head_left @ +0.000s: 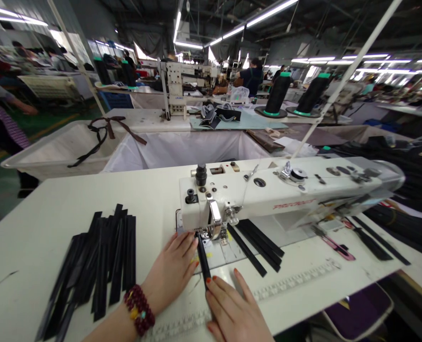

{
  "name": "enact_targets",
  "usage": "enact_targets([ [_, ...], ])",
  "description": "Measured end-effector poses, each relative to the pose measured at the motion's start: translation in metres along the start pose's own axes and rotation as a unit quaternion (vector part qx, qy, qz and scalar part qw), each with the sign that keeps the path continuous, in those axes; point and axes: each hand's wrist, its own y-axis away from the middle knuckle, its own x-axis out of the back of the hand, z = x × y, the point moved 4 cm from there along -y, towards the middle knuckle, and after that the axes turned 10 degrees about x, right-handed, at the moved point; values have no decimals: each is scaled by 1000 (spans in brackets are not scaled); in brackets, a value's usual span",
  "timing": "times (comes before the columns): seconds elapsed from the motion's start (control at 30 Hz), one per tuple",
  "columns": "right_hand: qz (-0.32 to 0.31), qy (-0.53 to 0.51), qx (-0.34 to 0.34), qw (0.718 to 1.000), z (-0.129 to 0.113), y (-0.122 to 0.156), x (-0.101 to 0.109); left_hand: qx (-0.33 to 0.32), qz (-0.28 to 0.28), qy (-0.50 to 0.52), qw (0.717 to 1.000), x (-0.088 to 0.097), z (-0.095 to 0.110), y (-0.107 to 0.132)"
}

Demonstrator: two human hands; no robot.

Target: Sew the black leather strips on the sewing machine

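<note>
A narrow black strip (pixel 203 259) runs from under the presser foot of the white sewing machine (pixel 246 192) toward me. My left hand (pixel 177 268) lies flat just left of it, fingers stretched toward the needle area and fingertips at the strip's edge. My right hand (pixel 235 308) is nearer to me, its fingertips on the strip and the thumb at its left side; the strip's near end is hidden beneath this hand. Left of my left hand lies a pile of black strips (pixel 102 259). Several more black strips (pixel 261 242) lie under the machine's arm.
Pink-handled thread snips (pixel 334 244) lie to the right, near more black strips (pixel 371 242). A printed ruler scale (pixel 296 280) runs along the white table (pixel 22 247). Beyond are a white-lined bin (pixel 182 147), black thread cones (pixel 278 95), another machine (pixel 175 88) and people.
</note>
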Motion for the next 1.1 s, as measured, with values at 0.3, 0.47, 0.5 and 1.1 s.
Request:
enact_targets([
  [0.3, -38, -9, -13, 999, 15, -17, -7, 0, -9, 0, 1000, 0, -1, -4],
  [0.47, -59, -15, -19, 998, 24, -23, -14, -3, -16, 3, 1000, 0, -2, -6],
  [0.5, -65, -16, -21, 998, 25, -25, -16, -1, -18, 5, 1000, -1, -3, -7],
  [1.1, -124, 60, -6, 990, 46, -40, -50, 3, 5, 37, 999, -4, -5, -12],
])
